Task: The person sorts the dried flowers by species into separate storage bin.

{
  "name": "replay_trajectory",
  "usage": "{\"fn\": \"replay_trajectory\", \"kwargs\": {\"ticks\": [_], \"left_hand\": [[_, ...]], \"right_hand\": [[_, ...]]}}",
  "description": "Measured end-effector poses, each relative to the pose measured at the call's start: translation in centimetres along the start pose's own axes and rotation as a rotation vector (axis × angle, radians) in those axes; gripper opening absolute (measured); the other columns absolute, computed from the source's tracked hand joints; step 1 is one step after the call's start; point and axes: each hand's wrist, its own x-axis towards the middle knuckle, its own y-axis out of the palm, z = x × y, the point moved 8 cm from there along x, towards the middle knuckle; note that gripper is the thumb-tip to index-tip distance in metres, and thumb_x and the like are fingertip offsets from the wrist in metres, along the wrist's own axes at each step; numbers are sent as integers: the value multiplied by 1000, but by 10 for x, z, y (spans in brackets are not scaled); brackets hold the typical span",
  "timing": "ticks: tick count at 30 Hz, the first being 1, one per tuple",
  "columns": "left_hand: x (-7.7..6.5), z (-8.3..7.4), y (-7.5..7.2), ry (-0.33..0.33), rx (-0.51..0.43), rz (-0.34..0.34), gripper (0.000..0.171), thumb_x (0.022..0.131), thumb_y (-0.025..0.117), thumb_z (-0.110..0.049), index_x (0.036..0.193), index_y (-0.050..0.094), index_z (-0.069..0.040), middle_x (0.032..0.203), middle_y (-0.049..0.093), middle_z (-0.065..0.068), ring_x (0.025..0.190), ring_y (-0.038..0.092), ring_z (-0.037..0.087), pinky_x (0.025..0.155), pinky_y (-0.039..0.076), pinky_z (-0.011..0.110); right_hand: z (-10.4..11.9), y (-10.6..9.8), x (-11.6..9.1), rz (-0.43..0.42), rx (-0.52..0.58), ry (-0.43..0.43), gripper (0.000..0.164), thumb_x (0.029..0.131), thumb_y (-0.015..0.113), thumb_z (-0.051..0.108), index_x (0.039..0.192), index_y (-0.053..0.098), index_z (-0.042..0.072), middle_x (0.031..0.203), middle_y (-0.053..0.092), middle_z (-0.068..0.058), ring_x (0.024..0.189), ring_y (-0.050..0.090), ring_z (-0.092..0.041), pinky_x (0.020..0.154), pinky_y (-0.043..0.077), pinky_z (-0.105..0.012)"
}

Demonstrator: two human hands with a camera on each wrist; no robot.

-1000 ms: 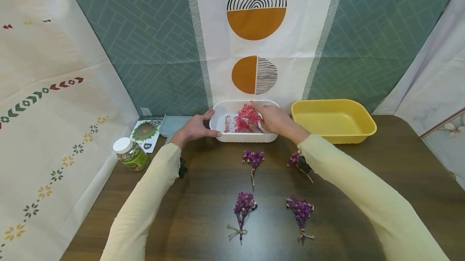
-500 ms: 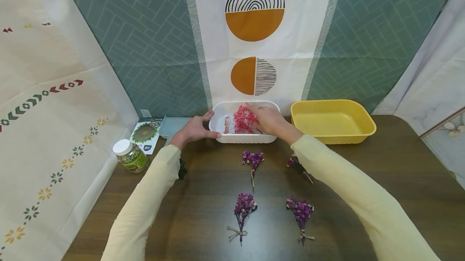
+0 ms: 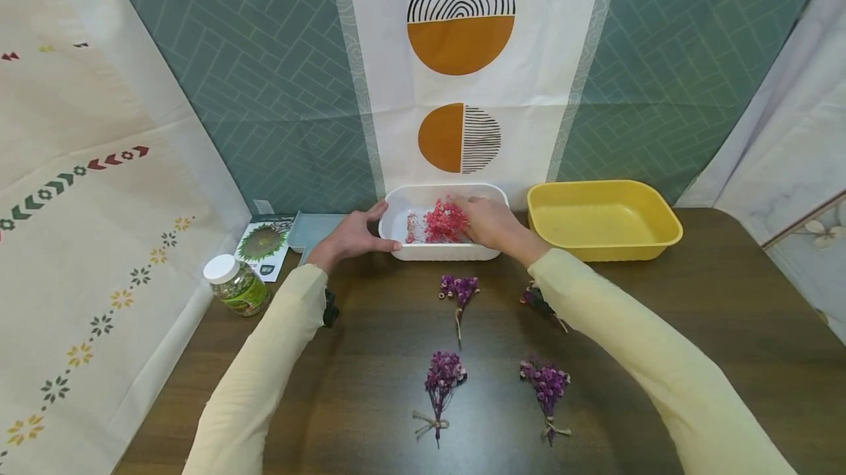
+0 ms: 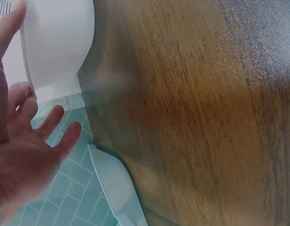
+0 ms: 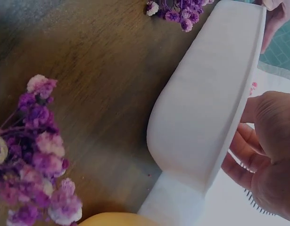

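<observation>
A white plastic basin (image 3: 436, 252) stands on the brown table against the wall cloth, with pink dried flowers (image 3: 444, 221) inside. My left hand (image 3: 353, 233) holds its left end, thumb on the front rim and index finger toward the back. In the left wrist view, the last two fingers of that hand stick out away from the basin. Over the basin's right side, my right hand (image 3: 492, 222) reaches in and holds the pink flowers. The front wall hides its fingertips in the right wrist view. Nearer me lie tied purple dried-flower bunches (image 3: 444, 379), one partly covered by the right forearm.
A yellow basin (image 3: 604, 222) sits right of the white one. On the left are a jar with a white lid (image 3: 236, 284), a sunflower packet (image 3: 264, 244) and a pale blue tray (image 3: 313, 227). More purple flowers (image 5: 36, 155) show close to the right wrist camera.
My right hand has shifted slightly left and down, and the pink flowers have sunk lower in the white basin. My left hand has kept its place on the rim.
</observation>
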Motion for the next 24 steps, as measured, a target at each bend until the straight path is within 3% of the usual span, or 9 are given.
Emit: {"fn": "replay_trajectory", "kwargs": {"ticks": [4,10,18,24], "left_hand": [[1,0,1,-8,11,2,106,77,82,-48,159,26,-13,164,19,5,146,26,33,112,29,55],[2,1,1,-9,16,7,105,78,82,-47,159,26,-13,164,19,4,147,24,31,113,28,53],[1,-2,1,11,20,8,105,78,82,-46,159,25,-10,164,19,6,147,24,33,113,27,55],[1,-6,2,10,26,15,104,79,81,-46,159,24,-9,164,18,7,148,21,34,114,24,56]], "right_hand": [[-7,-11,-9,-44,45,12,57,93,68,7,146,47,3,117,62,-19,103,61,-32,90,53,-45],[-24,-31,-30,-143,118,-43,51,91,69,5,138,52,-3,100,62,-17,84,59,-29,73,52,-43],[-47,-48,-63,-185,219,-52,52,91,69,6,137,51,-8,99,63,-18,85,59,-30,77,53,-45],[-69,-55,-88,-186,226,-18,55,90,69,8,139,49,-7,105,65,-20,95,62,-34,84,53,-50]]}}
